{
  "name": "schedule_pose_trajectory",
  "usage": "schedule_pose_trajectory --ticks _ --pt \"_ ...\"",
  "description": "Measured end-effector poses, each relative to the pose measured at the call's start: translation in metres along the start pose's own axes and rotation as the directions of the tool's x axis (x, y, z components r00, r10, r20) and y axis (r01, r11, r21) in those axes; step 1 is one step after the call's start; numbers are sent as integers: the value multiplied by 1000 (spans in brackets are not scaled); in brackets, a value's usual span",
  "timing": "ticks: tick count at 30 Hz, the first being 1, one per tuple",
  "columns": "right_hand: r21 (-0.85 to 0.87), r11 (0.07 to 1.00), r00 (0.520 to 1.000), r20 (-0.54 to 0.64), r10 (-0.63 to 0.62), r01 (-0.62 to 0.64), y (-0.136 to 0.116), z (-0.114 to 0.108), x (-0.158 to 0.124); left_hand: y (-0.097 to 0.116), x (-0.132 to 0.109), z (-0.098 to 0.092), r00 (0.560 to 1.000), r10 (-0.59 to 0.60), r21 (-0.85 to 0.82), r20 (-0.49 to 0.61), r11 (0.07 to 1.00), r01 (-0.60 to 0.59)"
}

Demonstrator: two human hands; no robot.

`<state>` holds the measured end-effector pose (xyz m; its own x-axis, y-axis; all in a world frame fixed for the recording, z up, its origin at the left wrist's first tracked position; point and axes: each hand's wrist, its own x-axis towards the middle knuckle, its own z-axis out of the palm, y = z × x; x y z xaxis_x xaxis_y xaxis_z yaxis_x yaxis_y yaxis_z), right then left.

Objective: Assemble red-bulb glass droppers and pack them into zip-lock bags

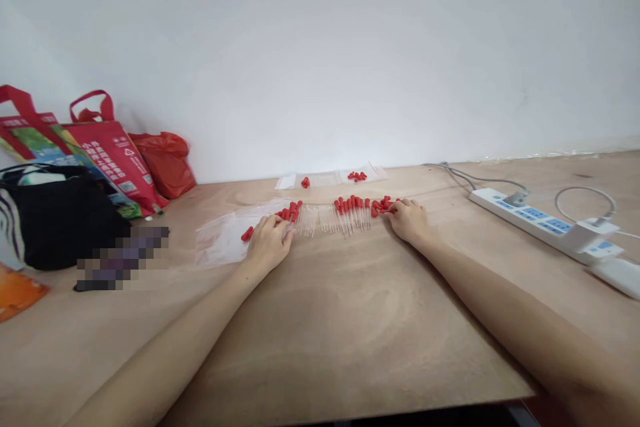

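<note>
Red-bulbed droppers with slim clear stems are laid side by side on the pale brown wooden tabletop, between the two hands; bare clear tubes are lined up just left of them. The left hand is bent over the edge of a flat, clear plastic bag, part of which is hidden by it, beside clustered small red rubber bulbs; whether anything is gripped cannot be told. The right hand is set at a loose pile of red bulbs, fingertips curled against it; whether one is pinched cannot be told either. Behind, by the wall, further flat clear bags are topped by a few bulbs. The left side is crowded by red printed carrier bags and a black cloth bag; the right is occupied by a white power strip with blue sockets, with grey cables trailed behind.
</note>
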<state>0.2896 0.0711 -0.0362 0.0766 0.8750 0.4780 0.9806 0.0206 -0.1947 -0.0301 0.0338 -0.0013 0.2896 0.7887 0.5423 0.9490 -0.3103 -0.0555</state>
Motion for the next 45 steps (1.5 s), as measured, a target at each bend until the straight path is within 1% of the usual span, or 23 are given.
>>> schedule_pose_trajectory --ticks 2,4,8,11,15,19,21,23,25,27,29,30,31,32,33,35,37,38,42,45 --pt "18 1000 999 -33 18 -17 -2 -1 0 8 6 2 1000 7 -16 16 1000 -7" --pt "44 999 998 -61 27 -24 -3 -1 -1 20 15 6 998 -8 -21 60 1000 9" --pt "80 997 997 -78 11 -4 -5 -4 -3 43 38 16 984 -99 22 150 995 97" --pt "92 996 998 -67 2 4 -5 -7 -5 53 52 22 966 -158 46 203 987 152" --pt "106 994 998 -60 -6 12 -8 -9 -6 59 64 28 943 -212 70 256 977 200" --pt "129 991 996 -86 -32 43 -10 -9 -7 61 73 34 909 -277 89 312 961 262" --pt "148 986 994 -93 -65 78 -11 -9 -8 62 76 33 895 -297 89 332 955 284" --pt "186 976 991 -91 -100 115 -12 -9 -9 62 78 28 893 -297 74 338 954 289" --pt "244 957 986 -97 -134 155 -14 -9 -10 61 76 17 903 -267 38 336 962 270" --pt "322 924 977 -120 -176 206 -18 -11 -12 58 67 4 920 -212 -12 329 973 229" --pt "416 869 963 -146 -227 268 -24 -13 -15 52 51 -8 940 -128 -84 318 983 162" --pt "461 835 954 -155 -256 299 -28 -14 -18 48 40 -12 948 -62 -141 311 984 110" --pt "501 801 945 -161 -286 328 -33 -15 -20 44 29 -14 962 51 -247 270 969 18" --pt "534 767 934 -161 -320 355 -39 -17 -24 39 18 -15 964 144 -331 222 941 -65" --pt "563 736 923 -158 -351 376 -45 -18 -27 35 7 -15 962 211 -382 171 915 -133" --pt "617 676 902 -140 -409 402 -56 -21 -35 28 -10 -11 960 275 -446 47 866 -226" --pt "667 622 883 -118 -454 409 -66 -24 -42 24 -19 -7 955 294 -485 -33 831 -273" --pt "685 603 875 -108 -472 409 -70 -25 -45 24 -21 -6 952 300 -496 -52 820 -286" --pt "721 556 850 -87 -520 414 -77 -26 -53 29 -19 -5 949 310 -501 -50 814 -292" --pt "734 530 838 -95 -537 423 -78 -27 -54 33 -18 -5 950 307 -499 -54 816 -292"
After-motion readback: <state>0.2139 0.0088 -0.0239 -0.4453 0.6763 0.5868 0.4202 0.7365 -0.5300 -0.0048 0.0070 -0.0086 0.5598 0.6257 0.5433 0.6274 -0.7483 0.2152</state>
